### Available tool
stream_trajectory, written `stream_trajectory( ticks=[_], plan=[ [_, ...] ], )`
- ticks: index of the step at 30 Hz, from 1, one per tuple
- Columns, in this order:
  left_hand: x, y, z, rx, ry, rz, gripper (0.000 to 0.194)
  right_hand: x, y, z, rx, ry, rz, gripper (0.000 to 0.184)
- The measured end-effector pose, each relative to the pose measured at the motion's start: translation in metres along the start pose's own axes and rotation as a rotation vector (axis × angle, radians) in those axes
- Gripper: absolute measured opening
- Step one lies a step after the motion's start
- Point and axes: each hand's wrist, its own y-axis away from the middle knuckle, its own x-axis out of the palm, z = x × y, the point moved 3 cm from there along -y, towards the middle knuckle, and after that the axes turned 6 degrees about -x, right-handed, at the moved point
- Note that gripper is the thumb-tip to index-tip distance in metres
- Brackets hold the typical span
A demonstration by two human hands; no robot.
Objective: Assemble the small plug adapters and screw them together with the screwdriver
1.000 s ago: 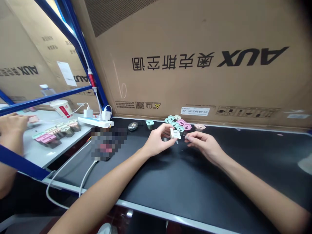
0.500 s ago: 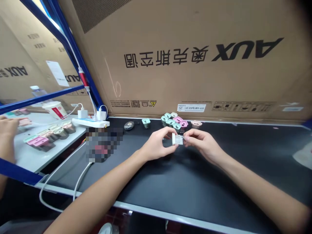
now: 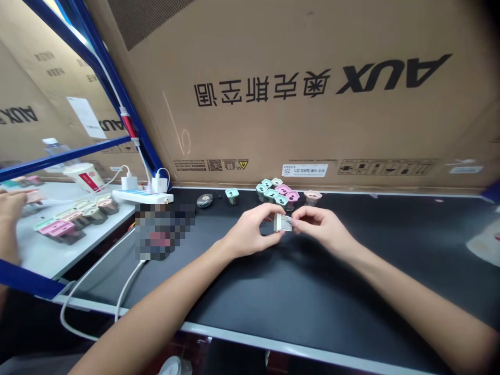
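Over the black table, my left hand (image 3: pixel 255 232) pinches a small pale, two-part pencil sharpener (image 3: pixel 282 223), held sideways by its cap end between thumb and fingers. Its clear body points right. My right hand (image 3: pixel 318 226) has thumb and forefinger closed at the body's far end, on a small grey piece that is mostly hidden. A dark grey shape shows within the clear body. Just behind the hands stands a cluster of similar two-hole sharpeners (image 3: pixel 271 195) in mint, pink and cream. A peach one (image 3: pixel 312 197) and a mint one (image 3: pixel 232 195) stand apart from it.
A dark oval object (image 3: pixel 204 200) lies near the back of the black table (image 3: pixel 312 302). Cables and a white power strip (image 3: pixel 144 196) are at left. Beyond the blue frame (image 3: pixel 133 104), another person's hand (image 3: pixel 11 208) is near more sharpeners (image 3: pixel 58 227). A large carton (image 3: pixel 253 125) stands behind.
My right fingertips have come closer to the sharpener's clear body, and the grey piece now reaches into it. My left hand keeps its grip. The view has shifted slightly.
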Motion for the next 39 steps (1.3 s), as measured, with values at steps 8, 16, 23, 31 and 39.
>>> stream_trajectory(
  ticks=[8, 16, 23, 31, 39],
  plan=[
    [0.000, 0.000, 0.001, -0.012, -0.053, 0.024, 0.034, -0.001, 0.001, -0.001, -0.031, 0.072, -0.014, 0.034],
    [0.001, 0.001, 0.003, -0.036, -0.129, 0.059, 0.035, -0.001, 0.005, 0.005, -0.123, 0.206, 0.012, 0.021],
    [0.002, 0.001, 0.002, -0.009, -0.158, 0.065, 0.037, -0.003, 0.007, 0.017, -0.350, 0.513, 0.080, 0.007],
    [0.001, 0.000, 0.004, -0.051, -0.120, 0.035, 0.036, -0.006, 0.008, 0.019, -0.280, 0.399, 0.012, 0.009],
    [-0.001, 0.001, -0.006, -0.054, -0.048, -0.072, 0.027, -0.007, 0.001, 0.004, -0.040, -0.096, -0.096, 0.025]
  ],
)
